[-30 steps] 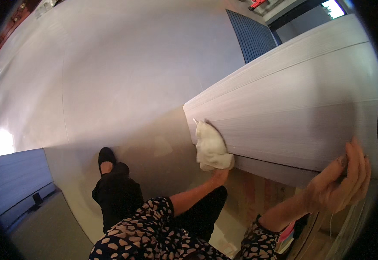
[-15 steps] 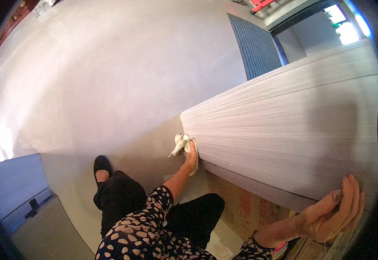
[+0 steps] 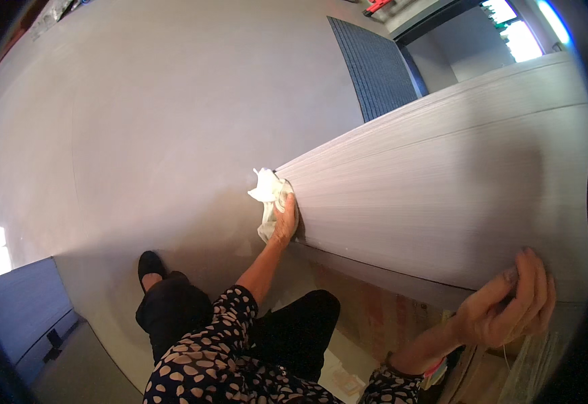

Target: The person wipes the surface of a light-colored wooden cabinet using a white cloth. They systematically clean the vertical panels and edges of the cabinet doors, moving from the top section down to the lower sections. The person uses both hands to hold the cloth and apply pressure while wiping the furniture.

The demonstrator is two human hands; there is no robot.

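A white cloth (image 3: 265,188) is bunched under my left hand (image 3: 283,221), whose fingers are closed on it. That hand presses the cloth to the left end edge of a long pale wood-grain panel (image 3: 402,175). My right hand (image 3: 506,303) is at the panel's near edge toward the right, palm turned inward. Its fingers are stretched and slightly bent, with nothing in them; whether they touch the panel I cannot tell.
Below the panel is a brown box (image 3: 381,306) with reddish print, beside my knee. A ribbed dark mat (image 3: 375,67) lies on the grey floor (image 3: 173,101) near a doorway. A bluish-grey panel piece (image 3: 28,303) stands at the left. My black shoe (image 3: 151,264) is on the floor.
My left hand and the cloth have moved up along the panel's end toward its far corner. My right hand has shifted slightly up and left in view, as the whole view has shifted.
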